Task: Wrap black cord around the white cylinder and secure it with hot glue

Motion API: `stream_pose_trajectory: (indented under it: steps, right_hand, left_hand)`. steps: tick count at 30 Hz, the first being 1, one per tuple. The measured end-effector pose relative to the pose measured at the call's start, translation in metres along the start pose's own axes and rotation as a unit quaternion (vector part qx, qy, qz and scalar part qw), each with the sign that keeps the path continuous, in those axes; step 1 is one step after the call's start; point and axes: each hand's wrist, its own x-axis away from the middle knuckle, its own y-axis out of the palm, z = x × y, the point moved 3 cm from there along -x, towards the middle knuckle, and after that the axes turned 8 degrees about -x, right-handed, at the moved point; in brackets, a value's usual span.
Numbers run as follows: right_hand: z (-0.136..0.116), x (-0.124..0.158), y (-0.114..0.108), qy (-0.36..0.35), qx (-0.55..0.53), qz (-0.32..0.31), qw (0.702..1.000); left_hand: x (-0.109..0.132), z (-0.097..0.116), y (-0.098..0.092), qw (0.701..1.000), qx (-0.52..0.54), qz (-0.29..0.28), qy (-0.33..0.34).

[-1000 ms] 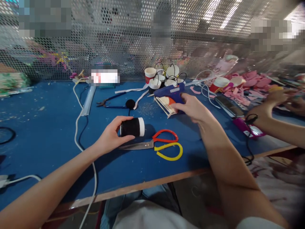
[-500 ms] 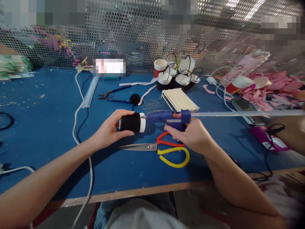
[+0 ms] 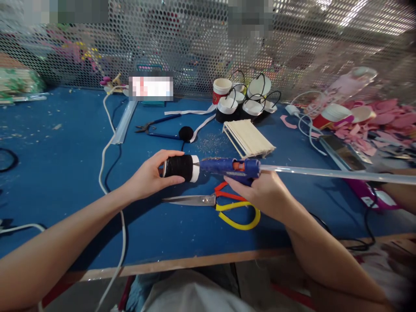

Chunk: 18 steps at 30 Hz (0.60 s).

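My left hand (image 3: 159, 173) is closed round a small paper cup (image 3: 179, 168) lying on its side, wrapped in black yarn with a white band bare at its right end. In my right hand (image 3: 264, 193) is a blue glue gun (image 3: 224, 167), its nozzle at the white band beside the yarn edge. A long clear glue stick (image 3: 325, 172) runs out of the gun's back to the right. Scissors (image 3: 208, 200) with red and yellow handles lie below, partly behind my right hand. A ball of black yarn (image 3: 186, 133) rests beyond the cup, a strand leading toward it.
Blue-handled pliers (image 3: 152, 128), a stack of cream sticks (image 3: 249, 138) and several black-wrapped cups (image 3: 227, 110) lie beyond my hands. A white cable (image 3: 103, 162) crosses the table at left. Pink pieces (image 3: 383, 119) and a phone (image 3: 342, 151) are at right, near another person's arm (image 3: 399, 190).
The glue gun's back end has dipped, so the glue stick now slopes down to the right. The nozzle stays at the cup's white band. My view has shifted slightly.
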Motion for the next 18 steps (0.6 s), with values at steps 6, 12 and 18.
stream_pose_trajectory:
  steps: [6, 12, 18]
  right_hand:
    - [-0.011, 0.001, -0.004, -0.002, -0.022, -0.022, 1.000]
    - [-0.008, 0.004, -0.001, -0.021, 0.005, -0.038, 0.999]
    - [-0.013, 0.008, -0.003, -0.045, 0.114, -0.028, 0.992]
  left_hand:
    - [-0.001, 0.000, -0.001, 1.000, -0.023, 0.011, -0.010]
    - [-0.002, 0.001, -0.001, 0.999, -0.036, 0.018, -0.011]
    - [-0.001, 0.003, -0.002, 0.999, -0.040, 0.005, -0.026]
